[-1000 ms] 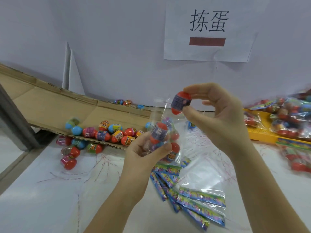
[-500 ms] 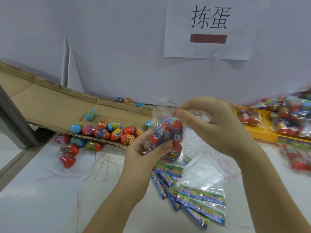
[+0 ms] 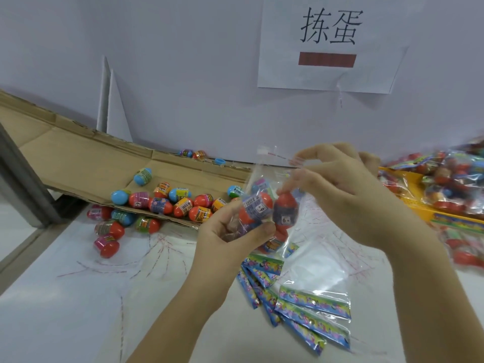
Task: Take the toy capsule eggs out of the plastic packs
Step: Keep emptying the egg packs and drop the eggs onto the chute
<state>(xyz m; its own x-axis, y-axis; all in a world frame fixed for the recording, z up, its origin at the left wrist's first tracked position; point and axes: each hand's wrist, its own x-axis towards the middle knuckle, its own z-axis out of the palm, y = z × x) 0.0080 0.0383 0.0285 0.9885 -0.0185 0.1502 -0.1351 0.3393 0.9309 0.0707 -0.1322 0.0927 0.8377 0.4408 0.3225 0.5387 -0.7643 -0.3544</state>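
Observation:
My left hand point(image 3: 230, 237) grips a clear plastic pack point(image 3: 264, 163) from below, and several toy capsule eggs show through it, one red and purple point(image 3: 258, 208). My right hand point(image 3: 348, 197) is at the pack's open top, its fingertips pinching the tip of a red egg with a dark label point(image 3: 285, 209). Whether this egg is inside the film or just in front of it I cannot tell. Several loose eggs point(image 3: 180, 203) lie at the lower end of a sloping cardboard sheet point(image 3: 78, 158) to the left, and some have spilled onto the white table.
Flat clear packs with colourful header cards point(image 3: 311, 305) lie on the table under my hands. A yellow tray point(image 3: 419, 205) at the right holds several full packs point(image 3: 458, 179). A wall with a paper sign point(image 3: 327, 43) closes the back.
My right hand, which held a red egg up high, came down to the pack's mouth and now pinches a red egg there. A blue-green egg on the cardboard shifted up the slope.

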